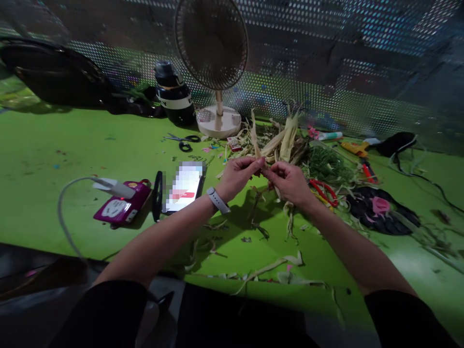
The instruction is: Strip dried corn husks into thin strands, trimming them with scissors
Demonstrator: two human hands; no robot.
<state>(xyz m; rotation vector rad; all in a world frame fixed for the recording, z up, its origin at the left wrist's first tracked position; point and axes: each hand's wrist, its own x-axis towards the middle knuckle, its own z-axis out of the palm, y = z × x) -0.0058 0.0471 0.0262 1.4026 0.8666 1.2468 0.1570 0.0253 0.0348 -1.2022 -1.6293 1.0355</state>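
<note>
Two hands, left (239, 176) and right (290, 181), narrow around pale husk (255, 140), its end beyond them.

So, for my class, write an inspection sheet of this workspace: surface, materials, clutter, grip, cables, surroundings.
Surface: green tabletop, littered with plant scraps.
Materials: dry husk-like strips heaped beyond the hands.
Clutter: lit phone and scissors, left of the heap.
Grip: left hand and right hand, close together, pinching a pale strip.
Cables: white cable by the purple socket block, looping toward the tabletop's front edge; black cable far right.
Surroundings: bottle and fan at the back, perforated panel behind them.
</note>
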